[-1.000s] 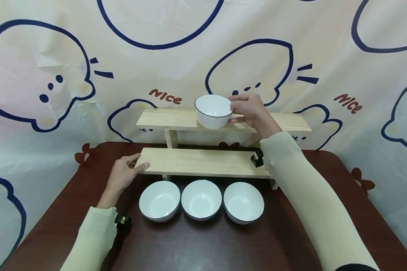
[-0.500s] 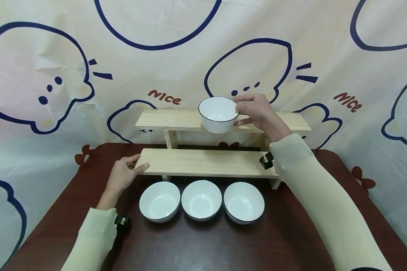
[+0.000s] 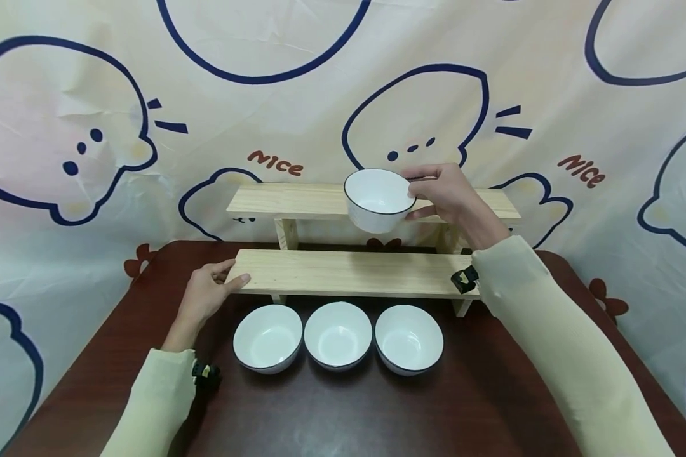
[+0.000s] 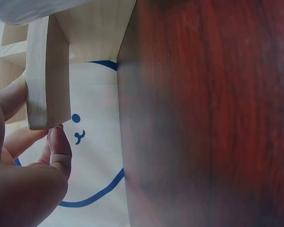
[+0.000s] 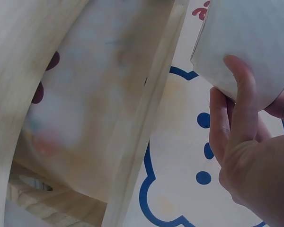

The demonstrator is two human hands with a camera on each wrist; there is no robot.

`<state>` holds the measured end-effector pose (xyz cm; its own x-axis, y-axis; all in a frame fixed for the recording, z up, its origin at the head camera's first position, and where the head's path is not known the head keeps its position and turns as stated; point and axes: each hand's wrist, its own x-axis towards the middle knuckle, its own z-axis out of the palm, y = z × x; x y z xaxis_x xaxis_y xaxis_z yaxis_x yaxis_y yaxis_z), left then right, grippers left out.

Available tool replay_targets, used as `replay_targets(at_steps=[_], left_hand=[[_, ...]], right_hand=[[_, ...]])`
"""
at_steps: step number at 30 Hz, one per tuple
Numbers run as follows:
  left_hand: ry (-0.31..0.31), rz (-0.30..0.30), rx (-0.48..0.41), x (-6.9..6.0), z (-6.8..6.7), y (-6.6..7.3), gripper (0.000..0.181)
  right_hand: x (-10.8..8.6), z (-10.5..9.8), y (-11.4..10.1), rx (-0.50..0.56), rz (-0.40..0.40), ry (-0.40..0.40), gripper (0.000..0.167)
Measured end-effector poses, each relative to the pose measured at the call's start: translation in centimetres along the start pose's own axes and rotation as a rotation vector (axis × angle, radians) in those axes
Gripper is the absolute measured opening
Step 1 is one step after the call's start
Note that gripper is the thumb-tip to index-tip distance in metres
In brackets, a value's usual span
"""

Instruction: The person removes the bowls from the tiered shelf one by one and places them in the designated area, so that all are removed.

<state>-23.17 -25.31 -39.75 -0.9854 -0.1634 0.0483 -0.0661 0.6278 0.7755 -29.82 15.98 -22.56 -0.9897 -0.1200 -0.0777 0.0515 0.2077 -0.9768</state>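
My right hand [image 3: 450,198] pinches the right side of a white bowl [image 3: 371,219] with a thin dark rim. In the head view the bowl overlaps the front edge of the upper board [image 3: 297,200] of a two-step wooden shelf; the right wrist view shows its outer wall [image 5: 255,42] between the fingers and thumb. My left hand [image 3: 204,293] grips the left end of the lower board [image 3: 343,273], and in the left wrist view the board end [image 4: 49,94] sits between thumb and fingers. Three similar bowls, left [image 3: 267,339], middle [image 3: 338,336] and right [image 3: 409,339], stand in a row before the shelf.
The shelf stands on a dark reddish-brown table [image 3: 331,419] on short wooden legs [image 3: 288,235]. Close behind the table hangs a pale cloth [image 3: 297,120] with blue cartoon outlines. Dark straps with small devices [image 3: 206,373] sit at both wrists.
The right hand has carried the bowl to the right and slightly lower in the head view. My left hand keeps its grip on the lower board, and the three bowls on the table stay put.
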Motion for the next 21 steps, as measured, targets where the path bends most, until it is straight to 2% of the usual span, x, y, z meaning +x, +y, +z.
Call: replay_targets(at_steps=[6, 12, 21], left_hand=[[0.003, 0.013, 0.003, 0.0, -0.1, 0.0, 0.064], [0.005, 0.044, 0.001, 0.0, -0.1, -0.2, 0.062], [-0.005, 0.014, -0.008, 0.1, -0.2, -0.1, 0.064]], right_hand=[[-0.8, -0.5, 0.4, -0.061, -0.008, -0.011, 0.049], [-1.6, -1.2, 1.1, -0.040, -0.013, -0.022, 0.048], [-2.7, -2.1, 2.3, -0.070, -0.020, -0.009, 0.045]])
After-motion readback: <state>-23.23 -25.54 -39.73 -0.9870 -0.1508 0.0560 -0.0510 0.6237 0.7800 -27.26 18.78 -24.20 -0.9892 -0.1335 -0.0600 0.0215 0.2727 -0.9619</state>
